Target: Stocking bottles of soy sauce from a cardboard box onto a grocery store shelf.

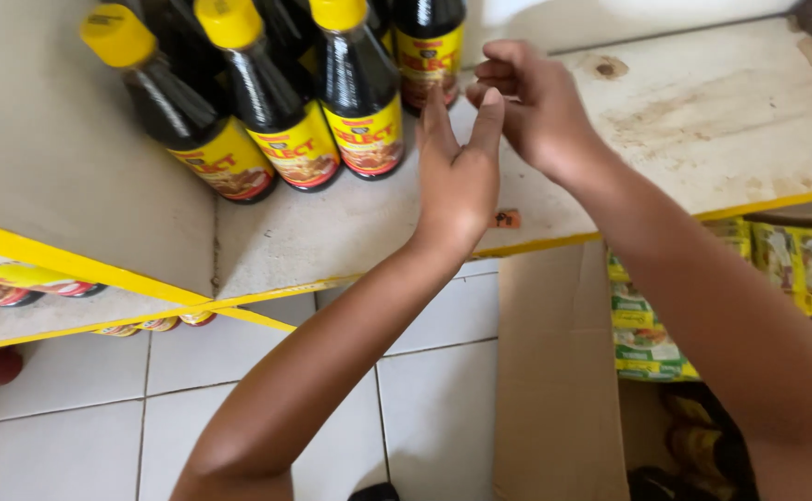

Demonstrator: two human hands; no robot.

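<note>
Hovering hands: both hang over the worn white shelf board with yellow edging (350, 232), neither holding anything.
Left hand (457, 176): flat and upright, fingers (435, 116) straight and together, close beside the nearest dark glass sauce bottle with a yellow cap and yellow-red label (359, 88), as if squaring up the row; I cannot tell if it touches.
Right hand (536, 102): fingers loosely curled inward, empty, just behind the left hand's fingertips.
Bottles: glossy, slim-necked, clustered in the shelf's back corner, tight so they prop each other.
Shelf: chalky, stained, paint scuffed bare.
Below: brown cardboard box (554, 380), flap open, by yellow-green packets (647, 343); pale glazed floor tiles (81, 436).
</note>
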